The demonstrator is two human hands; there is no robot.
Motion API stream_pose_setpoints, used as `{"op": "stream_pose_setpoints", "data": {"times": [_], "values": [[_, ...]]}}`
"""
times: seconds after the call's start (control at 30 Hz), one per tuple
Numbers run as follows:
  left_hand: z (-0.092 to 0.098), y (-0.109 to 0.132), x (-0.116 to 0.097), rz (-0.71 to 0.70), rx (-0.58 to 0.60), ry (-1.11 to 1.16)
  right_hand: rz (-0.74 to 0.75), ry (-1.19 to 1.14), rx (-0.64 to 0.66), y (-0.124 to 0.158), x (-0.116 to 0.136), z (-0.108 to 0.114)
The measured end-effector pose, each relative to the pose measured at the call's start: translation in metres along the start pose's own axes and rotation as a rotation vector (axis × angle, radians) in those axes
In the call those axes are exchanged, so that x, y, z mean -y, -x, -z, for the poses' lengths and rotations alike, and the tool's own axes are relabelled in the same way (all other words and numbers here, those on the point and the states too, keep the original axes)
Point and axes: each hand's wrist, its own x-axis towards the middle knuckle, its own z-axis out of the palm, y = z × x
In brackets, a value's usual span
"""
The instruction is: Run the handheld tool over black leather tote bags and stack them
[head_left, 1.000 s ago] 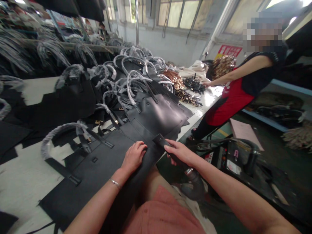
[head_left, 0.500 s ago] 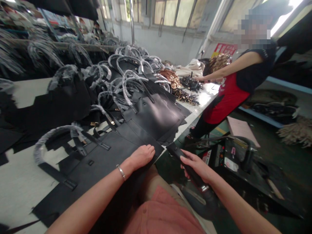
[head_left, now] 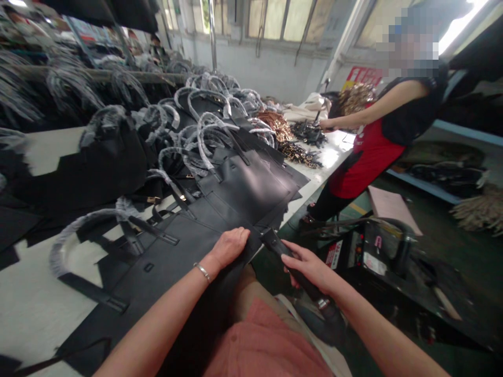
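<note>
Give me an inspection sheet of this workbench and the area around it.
surface: long white work table, partly covered by bags.
work pieces: black leather tote bag lying flat; slim black handheld tool with a metal collar, its flat tip at the bag's edge.
hands: left hand pressing on the leather; right hand gripping the tool.
clutter: overlapping black totes with plastic-wrapped handles; heaps of metal chain.
cables: dark hose running down from the tool's end.
surroundings: co-worker in a red apron reaching toward the heaps; black machine at right; windows beyond.
</note>
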Motion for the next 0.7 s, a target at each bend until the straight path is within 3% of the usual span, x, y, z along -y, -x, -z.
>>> {"op": "stream_pose_setpoints", "data": {"times": [0.1, 0.17, 0.4, 0.47, 0.57, 0.63, 0.7], "values": [[-0.004, 0.003, 0.001, 0.227, -0.092, 0.101, 0.004, 0.024, 0.091, -0.002, 0.004, -0.004], [-0.006, 0.007, -0.001, 0.304, -0.129, 0.184, -0.017, 0.034, 0.173, -0.003, 0.010, -0.005], [-0.009, 0.021, -0.006, 0.344, -0.212, 0.400, -0.205, 0.018, 0.376, -0.025, 0.030, -0.014], [-0.012, 0.022, -0.004, 0.344, -0.228, 0.423, -0.187, 0.019, 0.343, -0.036, 0.036, -0.020], [-0.016, 0.022, -0.002, 0.337, -0.263, 0.438, -0.050, 0.017, 0.161, -0.044, 0.046, -0.021], [-0.017, 0.022, -0.001, 0.302, -0.286, 0.432, 0.024, 0.019, 0.080, -0.041, 0.051, -0.012], [-0.017, 0.023, -0.003, 0.245, -0.270, 0.393, 0.004, 0.035, 0.094, -0.033, 0.051, 0.004]]}}
